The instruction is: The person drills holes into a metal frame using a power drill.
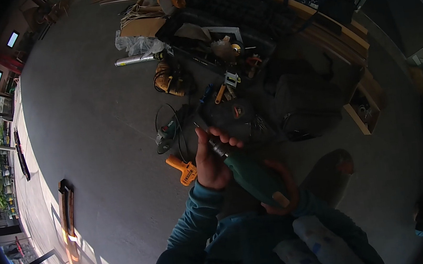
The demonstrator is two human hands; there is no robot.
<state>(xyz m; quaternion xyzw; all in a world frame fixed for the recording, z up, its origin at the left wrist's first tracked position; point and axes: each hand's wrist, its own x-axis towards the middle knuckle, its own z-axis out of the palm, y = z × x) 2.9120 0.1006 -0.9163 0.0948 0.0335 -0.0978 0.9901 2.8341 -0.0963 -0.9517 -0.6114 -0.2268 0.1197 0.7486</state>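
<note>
A green power drill is held in front of my body, its chuck pointing up and to the left. My left hand is closed around the dark metal chuck, with the thumb and fingers on either side of it. A thin bit seems to stick out past my fingertips. My right hand wraps around the rear of the drill body; part of its fingers is hidden. Close to my left hand, an orange-yellow tool lies on the floor. Beyond it lies a green angle grinder with a black cord.
Ahead are an open black toolbox full of tools, a yellow-and-black corded tool, and a silver tube. A black bag and a wooden box sit to the right. Long planks lie behind; metal profiles lie left.
</note>
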